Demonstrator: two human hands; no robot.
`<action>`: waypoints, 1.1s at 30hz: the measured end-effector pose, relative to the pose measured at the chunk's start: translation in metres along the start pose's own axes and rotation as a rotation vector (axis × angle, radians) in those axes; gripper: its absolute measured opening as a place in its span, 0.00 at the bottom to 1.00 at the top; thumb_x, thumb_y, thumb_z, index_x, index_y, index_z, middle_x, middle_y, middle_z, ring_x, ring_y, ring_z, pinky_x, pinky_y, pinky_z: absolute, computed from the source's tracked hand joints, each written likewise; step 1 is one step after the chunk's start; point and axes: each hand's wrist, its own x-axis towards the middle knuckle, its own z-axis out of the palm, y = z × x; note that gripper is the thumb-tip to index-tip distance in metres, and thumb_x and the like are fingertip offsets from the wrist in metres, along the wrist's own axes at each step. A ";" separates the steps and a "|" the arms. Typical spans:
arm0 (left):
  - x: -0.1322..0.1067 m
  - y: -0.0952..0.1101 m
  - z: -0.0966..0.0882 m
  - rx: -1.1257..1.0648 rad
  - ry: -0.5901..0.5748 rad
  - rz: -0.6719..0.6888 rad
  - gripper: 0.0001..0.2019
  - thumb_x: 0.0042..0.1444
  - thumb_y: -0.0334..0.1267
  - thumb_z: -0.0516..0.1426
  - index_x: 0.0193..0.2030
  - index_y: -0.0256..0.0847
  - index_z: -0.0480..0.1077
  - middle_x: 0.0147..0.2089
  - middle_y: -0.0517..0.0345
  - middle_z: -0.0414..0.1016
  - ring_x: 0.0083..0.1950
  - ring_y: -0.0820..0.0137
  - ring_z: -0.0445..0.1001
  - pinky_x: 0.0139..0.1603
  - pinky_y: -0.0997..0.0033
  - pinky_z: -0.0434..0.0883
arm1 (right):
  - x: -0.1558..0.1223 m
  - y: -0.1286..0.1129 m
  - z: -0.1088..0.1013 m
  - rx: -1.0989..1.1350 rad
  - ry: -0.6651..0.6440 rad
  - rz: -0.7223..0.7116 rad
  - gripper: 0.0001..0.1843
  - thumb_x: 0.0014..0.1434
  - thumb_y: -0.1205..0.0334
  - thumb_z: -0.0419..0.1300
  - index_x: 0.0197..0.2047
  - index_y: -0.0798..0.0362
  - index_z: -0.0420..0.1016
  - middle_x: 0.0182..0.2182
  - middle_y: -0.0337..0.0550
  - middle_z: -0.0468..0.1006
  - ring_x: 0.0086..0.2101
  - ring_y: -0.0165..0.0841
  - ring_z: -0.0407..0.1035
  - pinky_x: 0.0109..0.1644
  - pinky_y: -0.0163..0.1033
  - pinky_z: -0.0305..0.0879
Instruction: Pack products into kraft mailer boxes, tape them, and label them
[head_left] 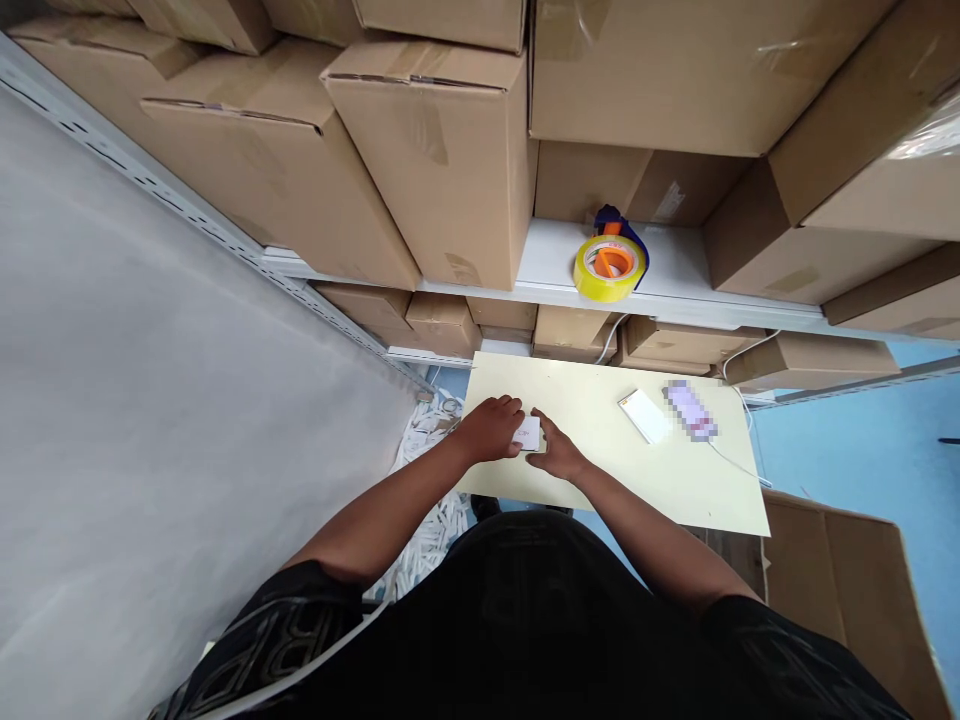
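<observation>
A small white box (528,434) with grey lettering is over the cream tabletop (585,400), near its left end. My left hand (493,428) is closed on the box's left side, with fingers over the top edge and the thumb low on its face. Around the right end of the same box, my right hand (559,450) has its index finger at the upper corner and its thumb at the lower one. The box's left part is hidden beneath my left fingers.
A white flat box (643,416) and a blurred-out phone-like item (690,410) with a cable lie to the right. A tape dispenser (611,265) sits on the shelf above, among cardboard boxes (442,160). White strips (427,530) are piled left of the table, beside a grey wall (150,400).
</observation>
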 end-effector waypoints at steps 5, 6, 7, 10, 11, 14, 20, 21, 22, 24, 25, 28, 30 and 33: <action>0.016 0.016 -0.012 0.187 -0.168 0.001 0.19 0.49 0.38 0.67 0.49 0.35 0.76 0.50 0.38 0.74 0.52 0.46 0.73 0.55 0.49 0.67 | 0.003 -0.011 0.006 -0.047 0.070 0.015 0.48 0.45 0.64 0.73 0.69 0.42 0.64 0.56 0.45 0.76 0.55 0.45 0.70 0.62 0.53 0.67; 0.020 0.018 -0.014 0.214 -0.190 0.001 0.20 0.49 0.37 0.67 0.49 0.35 0.76 0.50 0.37 0.75 0.51 0.46 0.73 0.54 0.49 0.67 | 0.003 -0.012 0.005 -0.050 0.073 0.014 0.47 0.45 0.64 0.73 0.68 0.42 0.65 0.54 0.44 0.77 0.54 0.44 0.70 0.61 0.53 0.67; 0.023 0.020 -0.015 0.227 -0.206 -0.003 0.20 0.48 0.37 0.68 0.49 0.35 0.77 0.50 0.37 0.75 0.51 0.46 0.74 0.54 0.50 0.67 | 0.002 -0.013 0.005 -0.052 0.072 0.014 0.47 0.45 0.64 0.73 0.68 0.41 0.66 0.53 0.44 0.77 0.53 0.44 0.70 0.60 0.52 0.67; 0.031 0.024 -0.012 0.212 -0.226 -0.021 0.21 0.45 0.35 0.69 0.49 0.36 0.77 0.51 0.37 0.75 0.50 0.46 0.75 0.54 0.50 0.67 | 0.002 -0.016 0.003 -0.052 0.065 0.016 0.46 0.45 0.64 0.73 0.68 0.41 0.66 0.52 0.42 0.78 0.52 0.43 0.71 0.59 0.52 0.67; 0.033 0.024 -0.010 0.205 -0.227 -0.028 0.22 0.45 0.34 0.69 0.49 0.35 0.77 0.51 0.37 0.75 0.50 0.46 0.75 0.53 0.49 0.68 | 0.001 -0.016 0.002 -0.045 0.065 0.018 0.46 0.45 0.64 0.73 0.68 0.41 0.66 0.52 0.42 0.78 0.52 0.43 0.71 0.59 0.51 0.67; 0.031 0.026 0.002 0.187 -0.216 -0.048 0.25 0.46 0.32 0.67 0.54 0.34 0.75 0.52 0.33 0.75 0.51 0.42 0.75 0.54 0.47 0.67 | 0.002 -0.017 0.001 -0.017 0.090 0.012 0.44 0.44 0.65 0.73 0.65 0.41 0.69 0.53 0.43 0.77 0.52 0.44 0.71 0.59 0.51 0.66; 0.015 0.008 0.014 0.110 -0.096 0.008 0.31 0.58 0.40 0.60 0.68 0.39 0.63 0.61 0.32 0.71 0.59 0.40 0.72 0.57 0.44 0.67 | 0.003 -0.010 -0.003 -0.006 0.091 0.021 0.38 0.44 0.65 0.72 0.60 0.42 0.72 0.48 0.41 0.79 0.50 0.43 0.72 0.60 0.51 0.66; 0.015 0.002 0.012 0.089 -0.041 -0.020 0.29 0.61 0.41 0.58 0.68 0.39 0.62 0.60 0.35 0.72 0.57 0.44 0.74 0.56 0.47 0.69 | 0.003 -0.008 -0.002 -0.011 0.086 0.018 0.39 0.44 0.65 0.72 0.61 0.42 0.71 0.48 0.41 0.79 0.50 0.43 0.72 0.60 0.51 0.66; 0.016 -0.004 0.010 0.070 0.044 -0.070 0.27 0.63 0.42 0.55 0.68 0.38 0.62 0.59 0.37 0.73 0.57 0.47 0.75 0.55 0.50 0.70 | 0.003 -0.006 -0.001 -0.033 0.079 0.013 0.41 0.45 0.65 0.71 0.62 0.42 0.70 0.49 0.41 0.79 0.50 0.42 0.72 0.60 0.51 0.66; 0.020 -0.015 0.009 0.033 0.257 -0.197 0.22 0.65 0.40 0.53 0.65 0.38 0.65 0.59 0.40 0.72 0.59 0.52 0.73 0.57 0.54 0.70 | 0.004 -0.003 0.002 -0.118 0.069 0.002 0.42 0.46 0.65 0.70 0.66 0.44 0.66 0.52 0.43 0.78 0.51 0.42 0.72 0.59 0.50 0.67; 0.021 -0.018 0.010 0.007 0.344 -0.251 0.19 0.66 0.38 0.52 0.61 0.38 0.68 0.59 0.41 0.72 0.60 0.53 0.72 0.58 0.55 0.70 | 0.004 -0.002 0.004 -0.161 0.072 -0.004 0.43 0.47 0.64 0.69 0.67 0.45 0.65 0.54 0.44 0.76 0.52 0.42 0.71 0.59 0.50 0.67; 0.020 -0.018 0.025 -0.171 0.362 -0.324 0.13 0.66 0.39 0.52 0.50 0.42 0.75 0.54 0.47 0.74 0.56 0.57 0.74 0.57 0.59 0.72 | 0.003 -0.002 0.008 -0.214 0.103 -0.009 0.44 0.47 0.64 0.67 0.68 0.50 0.63 0.60 0.50 0.70 0.53 0.43 0.69 0.57 0.49 0.69; 0.015 -0.012 0.038 -0.319 0.292 -0.352 0.14 0.63 0.40 0.55 0.51 0.44 0.76 0.55 0.49 0.75 0.53 0.59 0.75 0.54 0.60 0.74 | 0.000 -0.005 0.009 -0.184 0.109 -0.008 0.45 0.47 0.62 0.68 0.68 0.51 0.62 0.61 0.51 0.68 0.52 0.43 0.69 0.56 0.49 0.70; 0.006 -0.004 0.050 -0.453 0.254 -0.373 0.25 0.54 0.39 0.61 0.60 0.45 0.73 0.61 0.49 0.73 0.56 0.56 0.75 0.56 0.58 0.74 | -0.006 -0.015 0.010 -0.106 0.098 0.000 0.42 0.50 0.55 0.68 0.67 0.49 0.64 0.60 0.49 0.69 0.49 0.42 0.71 0.55 0.49 0.71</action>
